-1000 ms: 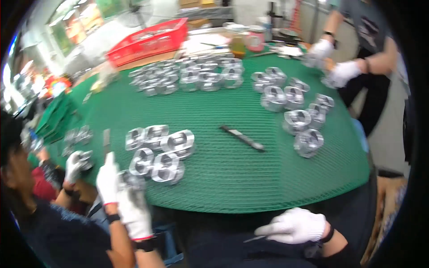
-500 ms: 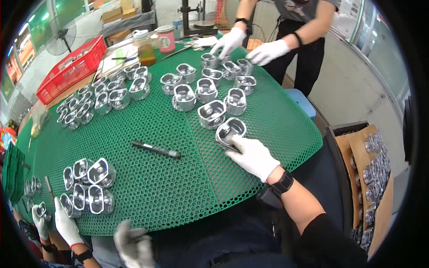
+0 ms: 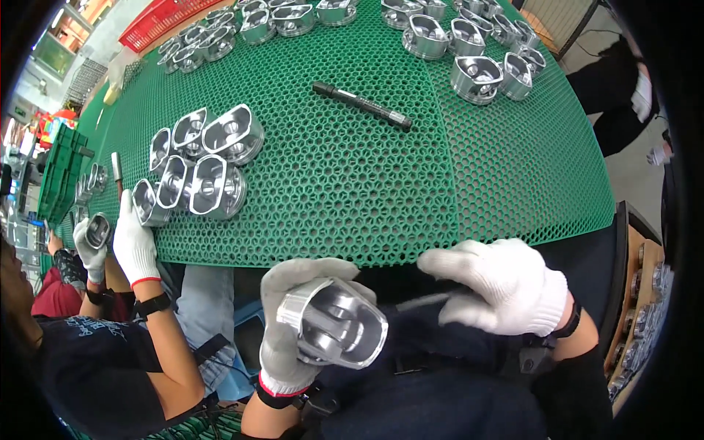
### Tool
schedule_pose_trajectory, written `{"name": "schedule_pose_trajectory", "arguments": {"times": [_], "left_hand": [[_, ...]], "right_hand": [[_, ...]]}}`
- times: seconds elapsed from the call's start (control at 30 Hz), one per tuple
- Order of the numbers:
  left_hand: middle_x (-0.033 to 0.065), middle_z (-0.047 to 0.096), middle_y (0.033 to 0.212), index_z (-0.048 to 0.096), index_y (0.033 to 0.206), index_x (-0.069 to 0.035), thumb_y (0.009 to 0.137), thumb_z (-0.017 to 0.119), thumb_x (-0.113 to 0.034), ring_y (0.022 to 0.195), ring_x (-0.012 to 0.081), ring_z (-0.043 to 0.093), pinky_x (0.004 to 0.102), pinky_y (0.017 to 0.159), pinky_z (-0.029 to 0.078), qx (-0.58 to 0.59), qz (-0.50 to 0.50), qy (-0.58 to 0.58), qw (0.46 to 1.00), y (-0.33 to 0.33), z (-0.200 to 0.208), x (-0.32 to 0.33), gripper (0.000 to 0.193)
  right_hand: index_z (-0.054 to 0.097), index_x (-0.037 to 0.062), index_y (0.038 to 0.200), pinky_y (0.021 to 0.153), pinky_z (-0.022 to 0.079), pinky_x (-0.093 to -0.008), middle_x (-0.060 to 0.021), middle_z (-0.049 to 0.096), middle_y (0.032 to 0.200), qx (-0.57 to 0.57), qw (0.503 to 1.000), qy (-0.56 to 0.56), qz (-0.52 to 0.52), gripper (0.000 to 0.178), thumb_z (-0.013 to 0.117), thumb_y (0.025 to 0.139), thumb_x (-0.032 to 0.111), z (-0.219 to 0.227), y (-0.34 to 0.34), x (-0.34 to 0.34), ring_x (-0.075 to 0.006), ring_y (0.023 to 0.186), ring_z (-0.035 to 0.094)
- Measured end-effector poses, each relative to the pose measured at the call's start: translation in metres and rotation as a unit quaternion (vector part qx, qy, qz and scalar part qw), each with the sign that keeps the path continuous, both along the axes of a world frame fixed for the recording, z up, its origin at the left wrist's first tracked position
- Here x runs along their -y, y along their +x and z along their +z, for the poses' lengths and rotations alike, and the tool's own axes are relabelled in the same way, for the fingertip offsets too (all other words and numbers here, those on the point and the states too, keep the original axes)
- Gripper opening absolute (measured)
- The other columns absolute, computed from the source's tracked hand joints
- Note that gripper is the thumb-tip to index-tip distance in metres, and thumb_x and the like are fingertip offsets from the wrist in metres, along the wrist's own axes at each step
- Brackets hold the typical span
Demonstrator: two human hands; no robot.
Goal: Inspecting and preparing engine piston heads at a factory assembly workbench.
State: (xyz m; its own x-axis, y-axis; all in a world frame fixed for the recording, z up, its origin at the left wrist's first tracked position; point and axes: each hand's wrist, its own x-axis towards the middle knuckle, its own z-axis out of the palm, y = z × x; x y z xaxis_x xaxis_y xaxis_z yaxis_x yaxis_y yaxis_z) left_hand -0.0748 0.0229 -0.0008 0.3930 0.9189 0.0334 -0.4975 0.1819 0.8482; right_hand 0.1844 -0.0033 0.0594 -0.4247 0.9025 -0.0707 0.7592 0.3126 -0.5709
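A shiny metal piston (image 3: pixel 341 323) sits in my gloved left hand (image 3: pixel 277 341), its hollow side turned up and toward me. The fingers wrap round its far side, just off the near edge of the green honeycomb mat (image 3: pixel 352 213). To the right of it is my gloved right hand (image 3: pixel 506 286), closed on a thin grey rod-like tool (image 3: pixel 424 301) that points toward the piston. The tool is blurred, and its tip stops a little short of the piston. On the mat ahead, several pistons (image 3: pixel 218 187) stand grouped at the left.
A black pen-shaped rod (image 3: pixel 359 105) lies mid-mat. More pistons (image 3: pixel 477 77) stand at the back, before a red basket (image 3: pixel 158 22). On the left, a co-worker's gloved hand (image 3: pixel 136 246) rests by the mat edge. Cardboard-lined pistons (image 3: pixel 645 301) stand at lower right.
The view has swung down and right. My right hand has come back from the pistons on the mat; a piston now sits in my left hand, which was blurred and low.
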Motion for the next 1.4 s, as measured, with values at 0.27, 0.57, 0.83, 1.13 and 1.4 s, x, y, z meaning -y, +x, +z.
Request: {"name": "schedule_pose_trajectory", "arguments": {"times": [0.27, 0.57, 0.83, 1.13, 1.4], "left_hand": [[0.0289, 0.053, 0.116, 0.041, 0.126, -0.009, 0.084, 0.061, -0.065, 0.085, 0.0337, 0.065, 0.0415, 0.071, 0.060, -0.190, 0.083, 0.218, 0.954, -0.004, 0.004, 0.008, 0.073], [0.0279, 0.054, 0.126, 0.038, 0.136, -0.001, 0.074, 0.042, -0.088, 0.108, 0.0320, 0.063, 0.0411, 0.085, 0.057, -0.048, -0.123, -0.212, 0.968, -0.001, 0.006, 0.003, 0.107], [0.0335, 0.058, 0.115, 0.037, 0.141, 0.001, 0.071, 0.045, -0.089, 0.081, 0.0435, 0.068, 0.0356, 0.039, 0.054, 0.264, -0.281, -0.398, 0.832, -0.001, -0.004, 0.005, 0.114], [0.0323, 0.036, 0.141, 0.030, 0.144, 0.003, 0.088, 0.060, -0.060, 0.122, 0.0507, 0.048, 0.0421, 0.081, 0.061, 0.428, -0.159, -0.405, 0.792, 0.003, 0.005, -0.010, 0.090], [0.0274, 0.047, 0.133, 0.033, 0.143, 0.003, 0.087, 0.059, -0.061, 0.111, 0.0425, 0.058, 0.0409, 0.082, 0.062, 0.359, -0.102, -0.364, 0.853, 0.005, 0.016, -0.010, 0.088]], "right_hand": [[0.061, 0.0157, 0.114, 0.044, 0.050, -0.0334, -0.0035, 0.058, 0.068, 0.162, 0.974, 0.102, 0.121, 0.028, 0.058, 0.086, 0.019, 0.018, -0.024, 0.007, -0.0199, 0.054, 0.061], [0.066, 0.0174, 0.103, 0.035, 0.040, -0.0292, 0.0020, 0.048, 0.053, 0.107, 0.965, 0.226, 0.077, 0.024, 0.065, 0.080, 0.020, 0.012, -0.009, -0.020, -0.0126, 0.041, 0.050], [0.068, 0.0139, 0.104, 0.047, 0.052, -0.0320, -0.0045, 0.063, 0.069, 0.085, 0.975, 0.192, 0.066, 0.024, 0.064, 0.081, 0.017, 0.010, -0.018, -0.023, -0.0172, 0.056, 0.064], [0.066, 0.0021, 0.118, 0.053, 0.046, -0.0212, -0.0027, 0.067, 0.078, -0.356, 0.860, -0.231, -0.282, 0.032, 0.054, 0.089, 0.007, -0.027, 0.001, -0.023, -0.0049, 0.059, 0.056], [0.063, 0.0004, 0.121, 0.048, 0.039, -0.0171, -0.0016, 0.065, 0.074, -0.396, 0.839, -0.221, -0.302, 0.034, 0.052, 0.089, 0.010, -0.032, 0.000, -0.020, -0.0025, 0.054, 0.050]]}}
